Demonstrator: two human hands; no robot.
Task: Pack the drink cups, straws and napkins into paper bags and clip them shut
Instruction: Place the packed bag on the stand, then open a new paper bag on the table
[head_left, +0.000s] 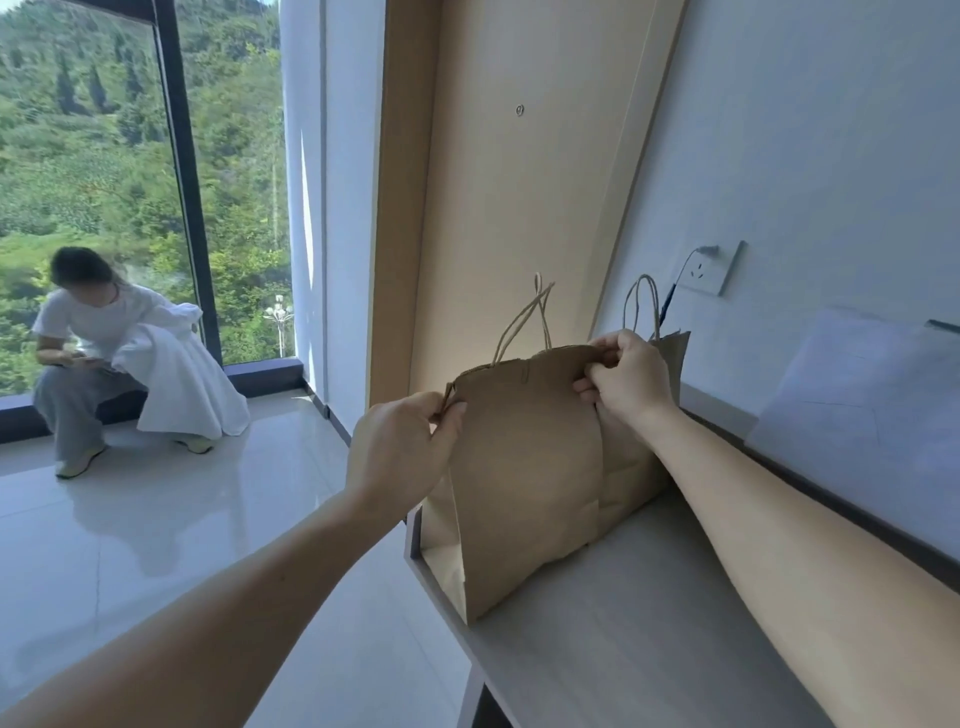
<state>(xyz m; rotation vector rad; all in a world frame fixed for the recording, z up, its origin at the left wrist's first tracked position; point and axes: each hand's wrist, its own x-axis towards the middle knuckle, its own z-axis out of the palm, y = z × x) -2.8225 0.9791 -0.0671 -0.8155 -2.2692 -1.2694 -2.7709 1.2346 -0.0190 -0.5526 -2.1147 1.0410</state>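
Two hands pinch the top of a paper bag standing on a desk.

The left hand (400, 447) grasps the bag's upper left corner between thumb and curled fingers, and the right hand (628, 382) grips the upper right corner of the rim the same way. The brown paper bag (524, 467) stands upright at the left end of the grey desk (623, 649), its twisted handles (524, 322) sticking up. A second paper bag (672, 358) stands just behind it, against the wall, below a wall socket (709, 267). Well apart, a person in white (104, 353) sits by the window (104, 156).
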